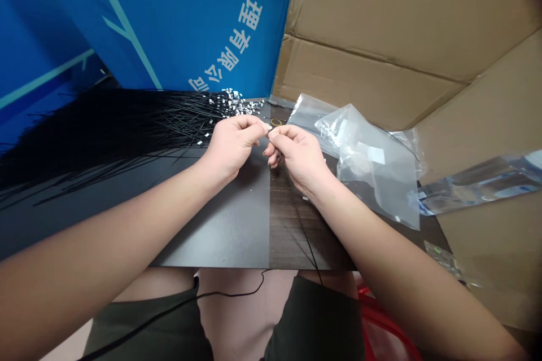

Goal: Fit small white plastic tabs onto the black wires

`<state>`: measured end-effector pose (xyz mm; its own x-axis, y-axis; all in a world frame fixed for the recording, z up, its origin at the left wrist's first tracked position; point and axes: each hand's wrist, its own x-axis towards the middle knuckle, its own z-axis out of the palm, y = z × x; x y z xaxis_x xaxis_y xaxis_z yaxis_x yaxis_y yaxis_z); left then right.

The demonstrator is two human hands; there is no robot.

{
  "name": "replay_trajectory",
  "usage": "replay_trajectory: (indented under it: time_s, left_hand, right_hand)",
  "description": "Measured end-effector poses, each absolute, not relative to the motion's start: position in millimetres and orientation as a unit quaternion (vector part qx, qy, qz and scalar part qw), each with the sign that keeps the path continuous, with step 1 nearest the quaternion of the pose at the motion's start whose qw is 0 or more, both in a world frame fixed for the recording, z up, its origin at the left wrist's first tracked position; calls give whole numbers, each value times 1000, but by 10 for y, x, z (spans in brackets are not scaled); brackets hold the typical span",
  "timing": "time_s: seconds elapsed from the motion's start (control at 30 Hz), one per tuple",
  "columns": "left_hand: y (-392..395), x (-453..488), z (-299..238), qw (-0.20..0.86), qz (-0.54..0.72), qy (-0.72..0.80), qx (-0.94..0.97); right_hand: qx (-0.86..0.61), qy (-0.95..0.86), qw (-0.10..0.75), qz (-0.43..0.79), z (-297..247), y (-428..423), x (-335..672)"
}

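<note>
My left hand [232, 144] and my right hand [301, 155] meet fingertip to fingertip above the table. A small white connector [270, 127] shows at the left fingertips, pinched between thumb and forefinger. The right thumb and forefinger close on a thin black wire [305, 231], which runs down from that hand over the table's front edge. The joint between wire and connector is mostly hidden by the fingers. Left of my hands lies a thick bundle of black wires [105, 124], many of them with white connectors [237, 104] at their right ends.
Clear plastic bags [381, 180] lie on the right of the table, with a yellow ring [276, 122] nearby. A plastic bottle [483, 186] is farther right. Cardboard [381, 11] and a blue panel [190, 17] stand behind. A black cable [220, 293] crosses my lap.
</note>
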<state>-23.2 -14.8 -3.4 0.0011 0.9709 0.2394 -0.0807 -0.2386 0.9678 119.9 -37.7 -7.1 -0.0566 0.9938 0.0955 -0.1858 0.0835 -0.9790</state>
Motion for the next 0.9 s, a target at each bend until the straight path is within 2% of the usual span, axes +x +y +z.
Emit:
replay_trajectory:
  time_s: [0.43,0.7,0.8,0.9]
  left_hand:
    - [-169,-203,-37,453,578,423,530]
    - [-128,-253,30,473,575,421,517]
    - [-93,-297,43,490,556,419,524]
    - [-76,-320,23,498,527,426,541]
  right_hand:
    - [-424,-488,544,535,-47,-391,1170]
    - [-428,-504,512,549,-20,-382,1233]
    - [-451,-546,521,476,0,-345,1330]
    - [-443,-641,521,349,2,-314,1425]
